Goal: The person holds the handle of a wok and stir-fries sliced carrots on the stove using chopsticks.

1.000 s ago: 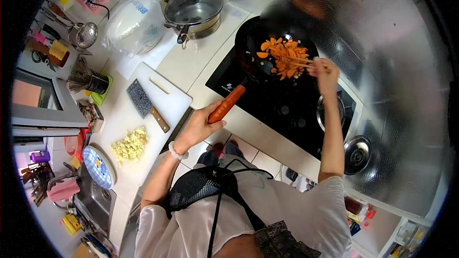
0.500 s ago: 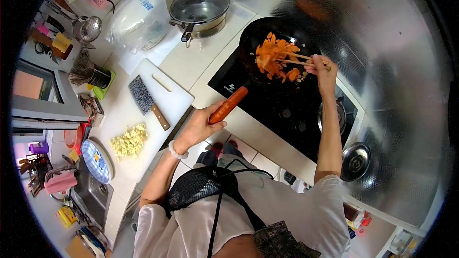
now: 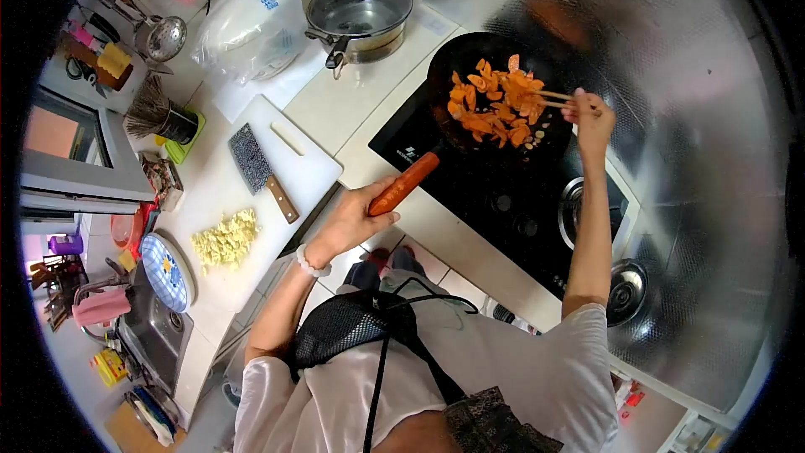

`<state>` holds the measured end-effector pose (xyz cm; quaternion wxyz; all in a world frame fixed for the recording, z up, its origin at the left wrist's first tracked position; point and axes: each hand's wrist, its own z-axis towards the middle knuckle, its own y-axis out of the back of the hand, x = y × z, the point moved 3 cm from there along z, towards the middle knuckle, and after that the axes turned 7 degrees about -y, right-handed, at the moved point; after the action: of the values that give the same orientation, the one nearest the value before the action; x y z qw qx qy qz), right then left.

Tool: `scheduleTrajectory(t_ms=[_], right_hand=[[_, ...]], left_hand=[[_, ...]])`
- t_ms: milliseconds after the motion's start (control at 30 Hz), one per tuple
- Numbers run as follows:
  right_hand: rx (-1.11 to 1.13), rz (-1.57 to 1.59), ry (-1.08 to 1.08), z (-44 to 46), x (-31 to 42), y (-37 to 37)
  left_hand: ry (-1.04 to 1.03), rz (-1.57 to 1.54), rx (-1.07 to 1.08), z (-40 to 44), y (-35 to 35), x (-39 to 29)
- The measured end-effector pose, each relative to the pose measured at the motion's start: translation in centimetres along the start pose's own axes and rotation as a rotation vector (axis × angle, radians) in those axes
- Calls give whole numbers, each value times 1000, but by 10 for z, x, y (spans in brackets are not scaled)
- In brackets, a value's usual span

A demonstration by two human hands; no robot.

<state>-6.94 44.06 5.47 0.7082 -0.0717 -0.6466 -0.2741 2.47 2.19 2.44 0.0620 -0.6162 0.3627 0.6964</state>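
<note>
My left hand (image 3: pixel 355 220) is wrapped round the reddish wooden handle of a black wok (image 3: pixel 443 59), which sits on the black glass stove. Between the fingers of my right hand (image 3: pixel 591 117) is a pair of wooden chopsticks (image 3: pixel 551 99), their tips in among orange carrot slices (image 3: pixel 490 123). The slices lie heaped in the wok, with a few small pale pieces, perhaps garlic, at the near right side. Part of the wok's far right rim blends into the dark stove area.
Left of the stove, a white cutting board (image 3: pixel 316 174) bears a cleaver (image 3: pixel 262 172) and chopped pale yellow pieces (image 3: pixel 225 239). A lidded pot (image 3: pixel 360 13) and a bagged item (image 3: pixel 251 29) stand behind. A blue-checked plate (image 3: pixel 166 273) leans near the sink (image 3: pixel 155 327). Another burner (image 3: pixel 572 214) lies at right.
My right hand and the chopsticks have moved to the right, and the carrot slices are spread differently in the wok. My left hand stays on the handle.
</note>
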Motion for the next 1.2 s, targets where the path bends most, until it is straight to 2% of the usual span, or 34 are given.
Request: scheduleTrajectory(t_ms=[133, 233, 300, 433, 500, 567, 667, 700, 767, 900, 967, 1033, 1067, 1133, 1200], right_hand=[[-84, -169, 105, 16, -5, 3], [85, -76, 52, 15, -20, -18], [257, 28, -72, 6, -16, -34], [330, 1, -160, 13, 9, -37], [231, 151, -62, 26, 15, -41], [-20, 4, 58, 35, 15, -42], [4, -5, 160, 45, -16, -54], [119, 119, 112, 37, -18, -60], [258, 155, -68, 21, -17, -71], [449, -42, -183, 10, 22, -57], [404, -60, -179, 19, 18, -53], [211, 43, -53, 23, 17, -53], [162, -23, 7, 24, 10, -59], [205, -41, 90, 16, -4, -67], [247, -115, 98, 11, -24, -70]], left_hand=[[70, -35, -14, 2, 0, -3], [62, -30, -16, 1, 0, -2], [24, -17, -5, 0, -3, 4], [51, -1, 9, -1, -2, 4], [0, -27, -15, 0, -3, 6], [45, -9, 15, 0, -1, 0], [68, -9, 13, -1, -3, 2], [48, -27, -21, -1, -3, 3], [55, -29, -9, 0, -2, 0], [51, -23, 3, 1, 0, -6], [65, -27, 13, 1, -1, -5], [80, -29, 22, 0, -4, 1], [24, -31, -11, 0, -6, 6], [-32, -32, -45, 0, -5, 3], [56, -27, 8, 0, -1, -4]])
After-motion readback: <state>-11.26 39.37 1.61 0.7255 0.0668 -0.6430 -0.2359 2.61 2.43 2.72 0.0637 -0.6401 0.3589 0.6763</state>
